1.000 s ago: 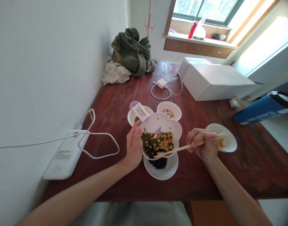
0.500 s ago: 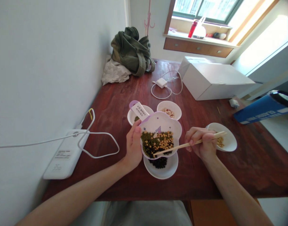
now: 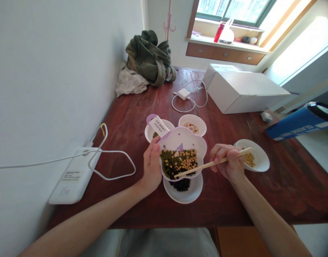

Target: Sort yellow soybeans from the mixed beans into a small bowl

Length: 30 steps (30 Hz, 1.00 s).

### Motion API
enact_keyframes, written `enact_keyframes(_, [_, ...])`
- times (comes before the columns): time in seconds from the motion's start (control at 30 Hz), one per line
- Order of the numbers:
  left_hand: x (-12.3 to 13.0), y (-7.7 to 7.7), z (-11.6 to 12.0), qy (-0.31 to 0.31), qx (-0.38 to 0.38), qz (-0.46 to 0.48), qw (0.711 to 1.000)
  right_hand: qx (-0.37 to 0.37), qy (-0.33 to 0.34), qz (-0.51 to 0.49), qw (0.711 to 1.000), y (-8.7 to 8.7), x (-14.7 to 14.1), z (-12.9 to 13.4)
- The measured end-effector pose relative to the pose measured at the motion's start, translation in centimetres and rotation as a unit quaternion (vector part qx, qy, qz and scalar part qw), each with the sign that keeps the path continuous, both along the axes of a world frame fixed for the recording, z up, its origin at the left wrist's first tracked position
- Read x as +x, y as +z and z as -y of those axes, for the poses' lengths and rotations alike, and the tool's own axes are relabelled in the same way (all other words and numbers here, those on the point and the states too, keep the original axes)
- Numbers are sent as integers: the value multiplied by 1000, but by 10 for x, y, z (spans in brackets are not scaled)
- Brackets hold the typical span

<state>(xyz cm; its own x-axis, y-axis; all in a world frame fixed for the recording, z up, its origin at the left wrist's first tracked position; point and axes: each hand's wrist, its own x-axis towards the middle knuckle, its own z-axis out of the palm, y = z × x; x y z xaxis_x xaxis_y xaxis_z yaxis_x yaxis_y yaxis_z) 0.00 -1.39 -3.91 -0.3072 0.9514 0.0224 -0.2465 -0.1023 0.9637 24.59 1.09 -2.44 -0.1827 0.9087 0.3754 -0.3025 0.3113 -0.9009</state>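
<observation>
My left hand (image 3: 152, 166) grips the left rim of a flower-shaped bowl (image 3: 183, 137), which is tilted and holds mixed green, yellow and black beans. My right hand (image 3: 228, 162) is closed around wooden chopsticks (image 3: 206, 165), whose tips touch the beans near the bowl's lower edge. Partly under the bowl is a white dish (image 3: 192, 192) of black beans. Behind it stand a white bowl (image 3: 167, 124) with some green beans and another bowl (image 3: 202, 125) with pale and reddish pieces. A bowl (image 3: 262, 159) of yellow beans is beside my right hand.
A white power strip (image 3: 72, 182) with a looping cable lies along the left wall. Farther back are a green bag (image 3: 150, 59), a charger (image 3: 183, 94) with its cable and a white box (image 3: 244, 87). A blue bottle-like object (image 3: 297, 123) lies at the right.
The rear ends of the chopsticks have shifted slightly to the left and up as the fingers of my right hand moved a little. The flower-shaped bowl stays almost in place.
</observation>
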Motion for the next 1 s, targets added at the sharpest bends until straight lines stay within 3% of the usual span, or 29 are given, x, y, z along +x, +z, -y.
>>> enact_keyframes(0.4, [1, 6, -1, -20, 14, 9, 1000, -22, 14, -8, 1000, 0, -2, 0])
enact_keyframes(1.0, [1, 7, -1, 16, 19, -35, 999, -28, -14, -5, 1000, -3, 4, 1])
